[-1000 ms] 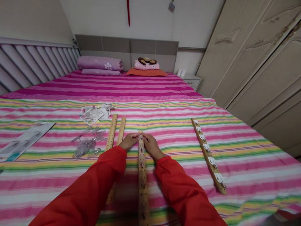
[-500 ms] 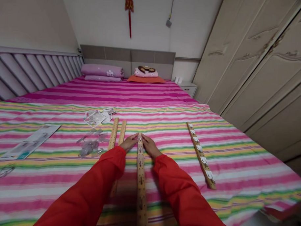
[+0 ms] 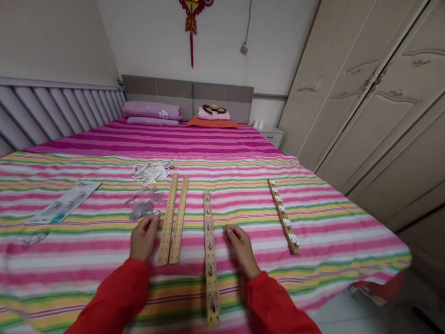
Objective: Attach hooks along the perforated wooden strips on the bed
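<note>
Lying flat, tan wooden strip (image 3: 208,256), hole-dotted; shiny metal hooks (image 3: 210,270)

This is a bedroom in a home: a wide bed (image 3: 165,144) with striped covers fills most of the room, its grey headboard (image 3: 223,96) against a white wall (image 3: 219,55). Folded purple bedding (image 3: 153,110) lies at its head, a small nightstand (image 3: 275,138) stands beside it, a tall panelled wardrobe (image 3: 342,88) lines the right side, and a red ornament (image 3: 191,24) hangs above
</note>
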{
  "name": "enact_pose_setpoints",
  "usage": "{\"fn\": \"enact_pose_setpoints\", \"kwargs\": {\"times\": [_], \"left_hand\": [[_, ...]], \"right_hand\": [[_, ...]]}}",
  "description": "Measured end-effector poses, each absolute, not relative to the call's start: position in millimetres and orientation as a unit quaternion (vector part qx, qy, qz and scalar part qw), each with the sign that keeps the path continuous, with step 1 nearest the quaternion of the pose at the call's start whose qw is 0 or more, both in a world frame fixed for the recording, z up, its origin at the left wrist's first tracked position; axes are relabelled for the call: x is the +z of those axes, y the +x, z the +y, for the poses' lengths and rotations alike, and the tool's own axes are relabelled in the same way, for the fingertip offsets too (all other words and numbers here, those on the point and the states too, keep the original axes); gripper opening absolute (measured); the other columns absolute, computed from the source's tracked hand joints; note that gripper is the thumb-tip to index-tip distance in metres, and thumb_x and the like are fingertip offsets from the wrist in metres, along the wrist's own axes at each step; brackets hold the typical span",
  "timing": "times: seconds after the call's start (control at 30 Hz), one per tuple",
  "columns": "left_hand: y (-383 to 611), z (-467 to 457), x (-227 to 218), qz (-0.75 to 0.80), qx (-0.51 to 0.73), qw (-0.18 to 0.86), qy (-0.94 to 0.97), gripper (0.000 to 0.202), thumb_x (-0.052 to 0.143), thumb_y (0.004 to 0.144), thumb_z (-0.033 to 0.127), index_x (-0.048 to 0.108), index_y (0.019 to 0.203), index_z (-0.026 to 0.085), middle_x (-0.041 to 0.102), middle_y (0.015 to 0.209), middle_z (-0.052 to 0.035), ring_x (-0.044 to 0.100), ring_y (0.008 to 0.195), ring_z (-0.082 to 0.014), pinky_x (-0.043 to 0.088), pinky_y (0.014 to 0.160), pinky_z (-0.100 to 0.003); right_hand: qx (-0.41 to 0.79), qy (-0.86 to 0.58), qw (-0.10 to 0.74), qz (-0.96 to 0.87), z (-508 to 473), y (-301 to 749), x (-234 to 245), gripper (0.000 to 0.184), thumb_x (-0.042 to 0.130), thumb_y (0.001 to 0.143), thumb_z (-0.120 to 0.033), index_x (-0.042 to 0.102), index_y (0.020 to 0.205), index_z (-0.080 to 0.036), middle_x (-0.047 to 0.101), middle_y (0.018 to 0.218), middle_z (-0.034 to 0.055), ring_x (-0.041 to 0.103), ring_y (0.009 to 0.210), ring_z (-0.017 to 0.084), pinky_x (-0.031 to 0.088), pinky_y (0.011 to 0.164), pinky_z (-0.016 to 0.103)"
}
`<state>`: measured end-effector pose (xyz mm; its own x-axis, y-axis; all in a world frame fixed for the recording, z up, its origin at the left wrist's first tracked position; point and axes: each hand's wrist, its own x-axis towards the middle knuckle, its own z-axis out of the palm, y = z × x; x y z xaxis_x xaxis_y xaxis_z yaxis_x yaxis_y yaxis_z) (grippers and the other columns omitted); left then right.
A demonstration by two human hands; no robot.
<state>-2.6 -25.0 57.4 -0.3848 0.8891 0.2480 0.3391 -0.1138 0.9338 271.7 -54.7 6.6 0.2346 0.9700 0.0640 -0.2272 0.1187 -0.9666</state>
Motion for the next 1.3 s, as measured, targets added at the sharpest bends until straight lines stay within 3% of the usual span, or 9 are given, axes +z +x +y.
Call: {"fn": "enact_pose_setpoints", "kwargs": {"times": [0.17,0.4,0.57,0.73,1.07,1.3], "left_hand": [[-23.8,-26.4,24.7,0.668,0.578,0.125,0.452,0.035,0.045,0.079,0.045,0.064,0.084,0.016,0.065,0.082,-0.0033,0.057,0.081,-0.0180,0.045,0.077,-0.030],[-24.7,-21.2,6.1,0.726,0.476,0.031,0.495,0.031,0.041,0.083,0.041,0.063,0.082,0.018,0.060,0.078,-0.0038,0.051,0.073,-0.0172,0.039,0.067,-0.028],[-24.9,-21.2,4.1,0.726,0.452,0.025,0.518,0.032,0.040,0.084,0.040,0.063,0.083,0.018,0.058,0.077,-0.0042,0.050,0.074,-0.0176,0.037,0.066,-0.028],[-22.5,-24.2,7.8,0.731,0.435,0.011,0.526,0.033,0.039,0.084,0.040,0.062,0.083,0.017,0.058,0.078,-0.0045,0.049,0.075,-0.0173,0.035,0.064,-0.027],[-23.7,-22.0,11.1,0.766,0.376,0.013,0.522,0.030,0.040,0.081,0.043,0.059,0.079,0.020,0.057,0.080,-0.0062,0.049,0.074,-0.0212,0.032,0.058,-0.029],[-22.9,-21.5,17.6,0.785,0.338,0.025,0.518,0.027,0.039,0.078,0.046,0.054,0.076,0.024,0.053,0.077,-0.0038,0.049,0.072,-0.0214,0.031,0.052,-0.026]], "right_hand": [[0.510,-0.492,0.626,-0.325,-135.6,267.7,-9.0,0.035,0.071,0.069,-0.049,0.066,0.075,-0.015,0.059,0.062,-0.0001,0.046,0.048,0.010,0.033,0.044,0.021],[0.561,-0.493,0.601,-0.285,-187.3,251.9,-20.2,0.041,0.069,0.070,-0.054,0.065,0.073,-0.013,0.060,0.060,0.0015,0.046,0.043,0.008,0.032,0.042,0.020],[0.637,-0.458,0.569,-0.246,-210.5,238.1,-16.9,0.048,0.065,0.072,-0.058,0.066,0.084,-0.011,0.064,0.062,0.0042,0.057,0.047,0.012,0.039,0.043,0.021],[0.712,-0.407,0.518,-0.245,-221.2,228.9,-22.7,0.043,0.080,0.063,-0.042,0.067,0.091,-0.012,0.067,0.061,0.0036,0.060,0.049,0.012,0.043,0.045,0.020],[0.725,-0.356,0.549,-0.215,-209.1,234.4,-41.7,0.037,0.083,0.058,-0.038,0.072,0.081,-0.011,0.068,0.060,0.0048,0.061,0.047,0.012,0.045,0.044,0.019],[0.682,-0.346,0.617,-0.186,-199.6,278.2,-16.6,0.032,0.081,0.061,-0.031,0.072,0.082,-0.009,0.070,0.069,0.0084,0.059,0.048,0.010,0.044,0.046,0.018]]}}
